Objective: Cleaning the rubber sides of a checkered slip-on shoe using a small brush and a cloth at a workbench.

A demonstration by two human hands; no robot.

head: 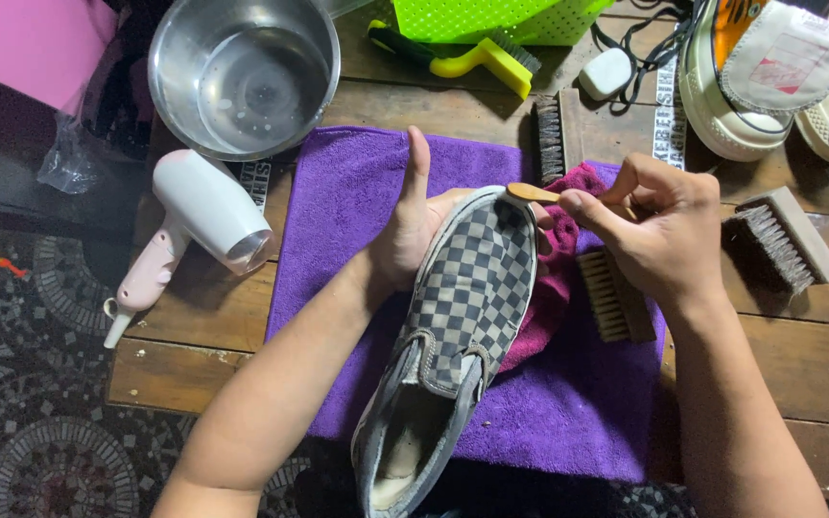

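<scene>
A grey-and-white checkered slip-on shoe (462,297) lies toe-away over a purple towel (338,201). My left hand (413,225) grips the shoe's left side near the toe, thumb pointing up. My right hand (659,225) holds a small wooden-handled brush (532,193), its head touching the toe rim of the shoe. A magenta cloth (558,278) is bunched under the shoe's right side.
A steel bowl with water (242,77) and a white hair dryer (199,221) sit at the left. Wooden brushes (614,297), (787,238), (551,134), a yellow brush (482,59), a green basket (491,17) and another shoe (750,77) ring the towel on the wooden table (789,355).
</scene>
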